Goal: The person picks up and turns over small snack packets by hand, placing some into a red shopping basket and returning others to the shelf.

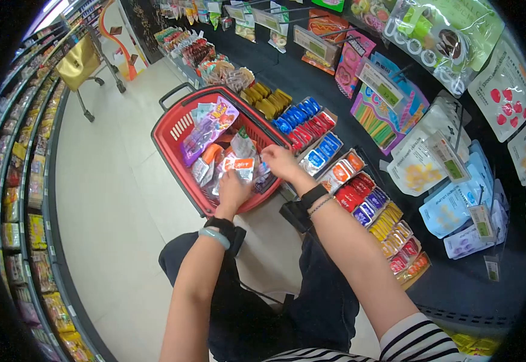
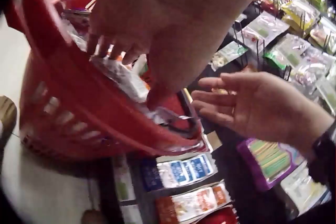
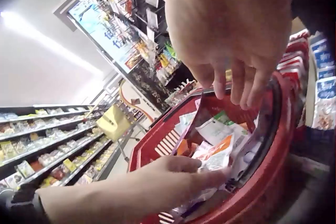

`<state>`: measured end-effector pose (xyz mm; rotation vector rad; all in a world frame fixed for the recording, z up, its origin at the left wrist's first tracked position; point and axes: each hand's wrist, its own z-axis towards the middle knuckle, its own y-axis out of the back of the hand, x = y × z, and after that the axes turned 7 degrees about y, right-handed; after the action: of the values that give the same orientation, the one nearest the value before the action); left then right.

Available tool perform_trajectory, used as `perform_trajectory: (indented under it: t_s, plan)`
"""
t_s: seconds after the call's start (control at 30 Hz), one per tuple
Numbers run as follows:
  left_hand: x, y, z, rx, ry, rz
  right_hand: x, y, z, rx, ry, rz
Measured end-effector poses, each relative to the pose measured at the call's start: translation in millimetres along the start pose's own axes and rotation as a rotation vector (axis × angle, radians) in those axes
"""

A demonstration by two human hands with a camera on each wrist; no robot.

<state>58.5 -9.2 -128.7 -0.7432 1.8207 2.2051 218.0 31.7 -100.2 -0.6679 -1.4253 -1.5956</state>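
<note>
A red shopping basket (image 1: 181, 175) holds several snack packets, among them a long purple one (image 1: 211, 130). My left hand (image 1: 234, 192) is inside it, gripping the near edge of a white and orange packet (image 1: 243, 167). The left wrist view shows that hand's fingers bent down over a clear-and-white wrapper (image 2: 126, 78), with the thumb on the near side. My right hand (image 1: 281, 163) is over the basket's right rim. In the left wrist view the right hand (image 2: 257, 103) has its fingers extended, palm showing, holding nothing. Packets lower in the basket are partly hidden.
To the right, small boxes of wrapped snacks (image 1: 320, 154) line a low shelf beside the basket. Hanging bags (image 1: 420, 160) fill the rack above. A curved shelf (image 1: 54, 241) runs along the left, and a cart with a gold bag (image 1: 77, 63) stands farther up the aisle.
</note>
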Motion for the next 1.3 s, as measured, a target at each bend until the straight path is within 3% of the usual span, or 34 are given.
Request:
perform_trajectory:
  t_s: [0.07,0.13,0.23,0.27,0.33,0.37,0.4,0.47,0.5,0.53,0.6,0.73,0.87,1.1,1.2,1.27,1.3]
  plan:
    - [15.3,6.5,-0.7,0.161,-0.188,0.040,13.3,-9.8,1.4,0.100,-0.099,-0.040]
    - [19.9,8.4,0.7,0.104,-0.233,0.028,14.7,-16.0,6.7,0.164,-0.131,-0.106]
    - [15.3,27.4,5.7,0.095,0.002,-0.396,12.5,-23.7,16.5,0.033,-0.128,-0.168]
    - [25.7,23.8,15.2,0.057,-0.029,-0.434,11.3,-25.4,19.2,0.030,-0.130,-0.163]
    - [19.9,38.7,24.5,0.165,0.128,-0.783,6.8,-25.4,23.7,-0.110,-0.081,-0.156]
    - [13.9,49.2,25.9,0.305,0.254,-1.091,3.9,-23.9,27.3,-0.083,-0.084,-0.074]
    - [4.0,65.2,23.7,0.305,0.253,-1.093,11.3,-18.5,26.8,-0.083,-0.083,-0.076]
    - [-17.5,95.5,17.9,0.508,0.418,-1.360,46.5,3.6,19.8,-0.017,-0.167,0.493]
    - [-27.7,105.4,13.9,0.518,0.415,-1.391,56.9,13.7,16.8,0.040,-0.204,0.663]
    - [-29.7,108.2,13.8,0.519,0.419,-1.396,63.8,21.2,13.7,0.042,-0.207,0.657]
    - [-31.2,112.1,14.0,0.607,0.315,-1.188,75.0,33.1,7.2,0.052,-0.071,0.701]
    - [-48.9,119.0,7.4,0.636,0.126,-1.173,93.5,50.2,-11.4,0.148,-0.019,0.575]
    - [-62.1,135.0,0.6,0.666,0.183,-1.286,106.8,56.1,-20.4,0.080,-0.076,0.788]
    - [-70.4,131.5,-3.4,0.658,0.137,-1.290,102.9,65.1,-22.5,0.040,0.065,0.695]
    - [-73.8,129.5,-5.1,0.676,0.201,-1.331,105.4,66.0,-23.7,0.055,0.110,0.685]
    - [-70.1,126.1,-4.0,0.880,0.446,-1.583,106.1,63.7,-23.7,0.049,0.031,0.873]
    - [-62.6,128.2,-0.4,1.296,0.411,-1.784,115.5,63.7,-23.8,0.051,0.033,0.877]
